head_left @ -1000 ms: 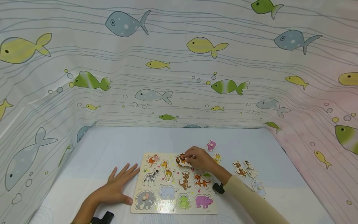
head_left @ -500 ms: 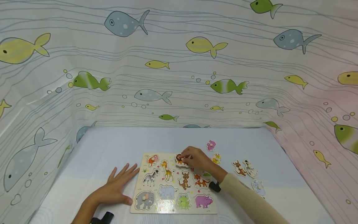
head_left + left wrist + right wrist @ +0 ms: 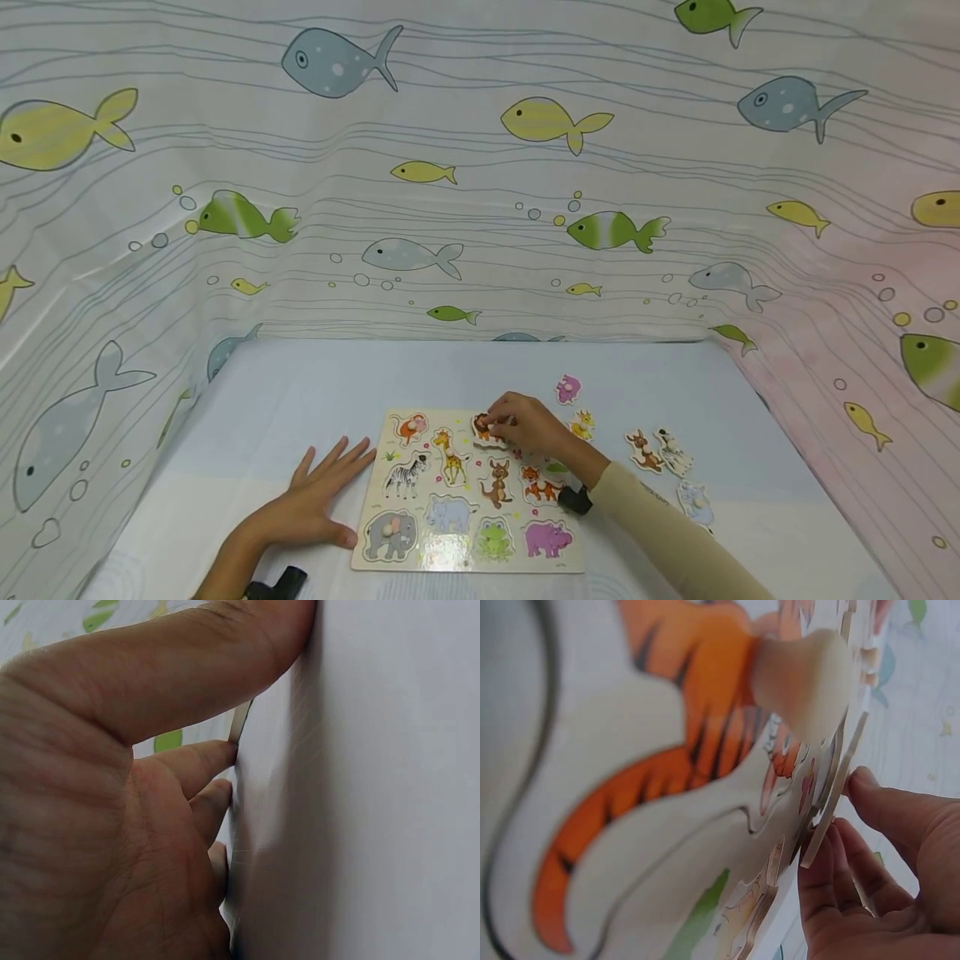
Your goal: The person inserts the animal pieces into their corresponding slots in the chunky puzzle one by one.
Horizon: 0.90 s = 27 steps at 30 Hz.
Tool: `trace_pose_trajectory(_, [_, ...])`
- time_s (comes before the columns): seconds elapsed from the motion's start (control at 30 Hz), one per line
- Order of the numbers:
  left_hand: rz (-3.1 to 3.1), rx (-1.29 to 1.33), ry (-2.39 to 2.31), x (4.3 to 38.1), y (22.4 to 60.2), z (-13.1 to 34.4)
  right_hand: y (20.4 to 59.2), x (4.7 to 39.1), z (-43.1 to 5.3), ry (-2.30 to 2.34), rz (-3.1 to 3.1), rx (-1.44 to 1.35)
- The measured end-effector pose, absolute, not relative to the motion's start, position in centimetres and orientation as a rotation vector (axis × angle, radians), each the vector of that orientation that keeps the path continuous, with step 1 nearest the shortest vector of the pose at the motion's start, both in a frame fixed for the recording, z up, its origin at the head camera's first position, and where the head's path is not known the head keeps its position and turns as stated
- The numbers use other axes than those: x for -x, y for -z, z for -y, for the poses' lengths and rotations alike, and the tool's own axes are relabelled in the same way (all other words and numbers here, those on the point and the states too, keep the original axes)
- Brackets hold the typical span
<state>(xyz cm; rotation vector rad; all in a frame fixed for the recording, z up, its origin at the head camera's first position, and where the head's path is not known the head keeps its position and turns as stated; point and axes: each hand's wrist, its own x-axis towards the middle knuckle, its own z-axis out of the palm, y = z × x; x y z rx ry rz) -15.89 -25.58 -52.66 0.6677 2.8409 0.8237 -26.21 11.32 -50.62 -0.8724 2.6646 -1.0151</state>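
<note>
My right hand [image 3: 534, 427] pinches the lion puzzle piece [image 3: 482, 427] over the upper part of the wooden animal puzzle board [image 3: 420, 567]. In the right wrist view the piece [image 3: 835, 802] appears edge-on and tilted to the board, between thumb and fingers; fingers hide part of it from the head camera. A knobbed tiger piece [image 3: 712, 690] lies in the board close to that wrist. My left hand [image 3: 315, 496] rests with fingers spread on the table, its fingertips at the board's left edge. The elephant [image 3: 392, 535] on the board also bears a knob.
Right of the board lie loose pieces: a purple one [image 3: 567, 389], a yellow one [image 3: 582, 425] partly behind the forearm, a kangaroo [image 3: 642, 452], a zebra [image 3: 672, 452] and a pale blue one [image 3: 695, 503]. A fish-patterned curtain [image 3: 480, 208] stands behind the table [image 3: 337, 375].
The right hand has shifted slightly left with the lion piece, then stayed nearly still over the same spot. The left hand has not moved.
</note>
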Motion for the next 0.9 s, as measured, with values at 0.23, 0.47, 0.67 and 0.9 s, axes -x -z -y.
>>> trace_pose_trajectory(0.23, [-2.834,-0.683,-0.831,15.81,52.57,25.54,50.86,26.3,-11.32,0.975,-2.668,0.863])
trace_pose_trajectory(0.47, [-2.818,-0.656,-0.832,15.95,52.27,25.52,50.84,26.28,-11.17,0.96,-2.669,0.82])
trace_pose_trajectory(0.67, [-2.808,-0.65,-0.838,16.0,52.19,25.52,50.9,26.32,-10.98,0.957,-2.66,0.814])
trace_pose_trajectory(0.9, [-2.808,-0.647,-0.825,16.06,52.28,25.52,50.86,26.34,-10.95,0.953,-2.671,0.804])
